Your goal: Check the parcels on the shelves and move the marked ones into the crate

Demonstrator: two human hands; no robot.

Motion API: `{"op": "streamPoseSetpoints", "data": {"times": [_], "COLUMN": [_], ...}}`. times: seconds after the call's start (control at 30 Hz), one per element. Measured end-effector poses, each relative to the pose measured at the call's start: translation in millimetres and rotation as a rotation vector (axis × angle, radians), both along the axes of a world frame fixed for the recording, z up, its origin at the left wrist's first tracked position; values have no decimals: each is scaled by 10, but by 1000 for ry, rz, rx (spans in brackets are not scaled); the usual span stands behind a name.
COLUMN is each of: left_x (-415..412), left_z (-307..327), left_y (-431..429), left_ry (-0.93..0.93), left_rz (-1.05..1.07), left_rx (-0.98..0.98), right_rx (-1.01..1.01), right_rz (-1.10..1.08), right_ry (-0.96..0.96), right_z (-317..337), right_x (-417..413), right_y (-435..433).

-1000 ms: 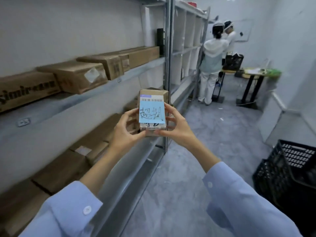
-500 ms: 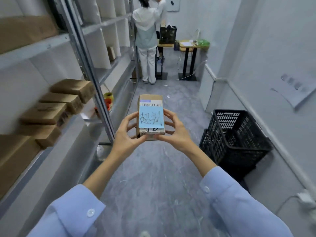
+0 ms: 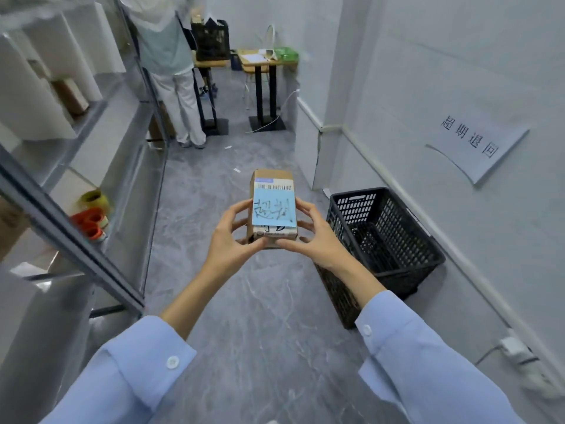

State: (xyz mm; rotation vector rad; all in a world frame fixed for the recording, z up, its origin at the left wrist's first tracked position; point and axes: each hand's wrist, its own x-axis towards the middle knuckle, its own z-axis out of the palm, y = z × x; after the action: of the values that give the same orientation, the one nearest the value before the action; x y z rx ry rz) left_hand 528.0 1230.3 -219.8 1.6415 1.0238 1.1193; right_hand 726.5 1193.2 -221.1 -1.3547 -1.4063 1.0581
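A parcel [image 3: 273,206] sat between the two hands, the left hand [image 3: 230,239] against its left side and the right hand [image 3: 318,237] against its right, all above the floor [image 3: 244,316] of the aisle. To the right, the crate [image 3: 394,237] stood on the floor close to the wall [image 3: 458,71], beneath a paper sign [image 3: 472,145] fixed to that wall. Shelves [image 3: 61,166] ran along the left side. Far ahead, a person [image 3: 171,62] stood beside the shelves, with a tabletop [image 3: 263,58] just to the right of them.
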Motion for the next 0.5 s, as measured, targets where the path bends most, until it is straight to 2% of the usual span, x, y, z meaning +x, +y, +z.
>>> {"op": "streamPoseSetpoints", "data": {"times": [0.33, 0.5], "left_x": [1018, 1682], "left_z": [-327, -661], "left_y": [1166, 1641], "left_ry": [-4, 3], "left_rz": [-93, -75], "left_rx": [-69, -127], "right_rx": [-47, -114], "right_rz": [-87, -88], "right_ry": [56, 114], "right_z": [-308, -603], "right_x": [942, 1605], "right_y": [996, 1532]}}
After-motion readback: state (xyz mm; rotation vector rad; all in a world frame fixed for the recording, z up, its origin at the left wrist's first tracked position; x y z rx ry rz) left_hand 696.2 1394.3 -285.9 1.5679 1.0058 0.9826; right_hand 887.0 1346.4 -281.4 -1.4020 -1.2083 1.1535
